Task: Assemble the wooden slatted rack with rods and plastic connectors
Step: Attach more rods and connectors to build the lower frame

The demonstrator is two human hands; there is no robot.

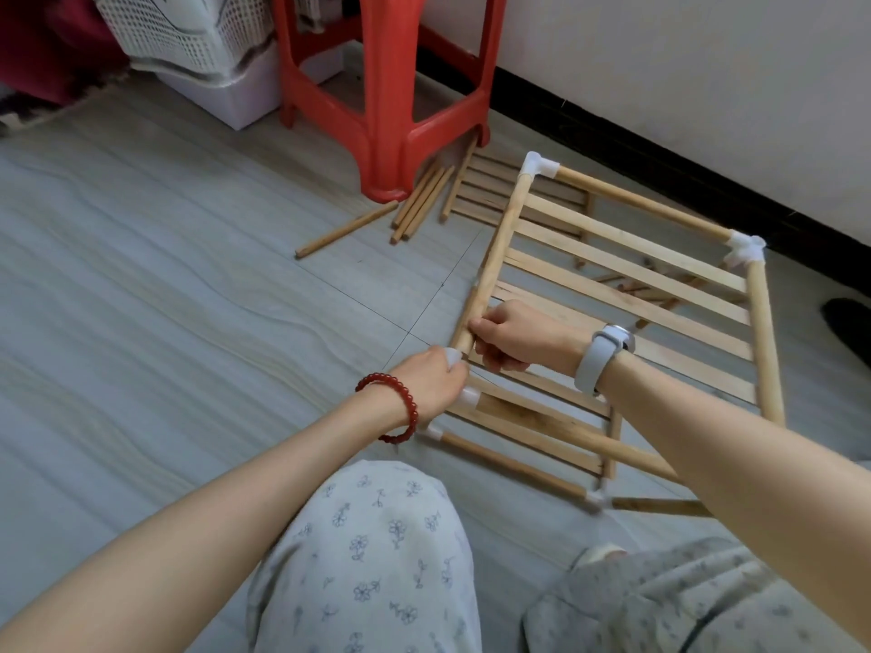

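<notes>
slatted rack [627,271] sits mid-right of frame, light but wobbly. right hand [511,339] grips the side rod [495,256] (good stiff hold), left hand [431,381] pinches the white corner connector [453,356], probably slippery plastic.

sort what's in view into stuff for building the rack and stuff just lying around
For the job:
slatted frame
white corner connector
loose rods
spare slat panel

Lying about:
red stool
white basket

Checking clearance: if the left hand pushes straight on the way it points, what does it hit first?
Likely the rod end gripped by the right hand; the left hand holds a white connector just short of it. Depth unclear.
</notes>
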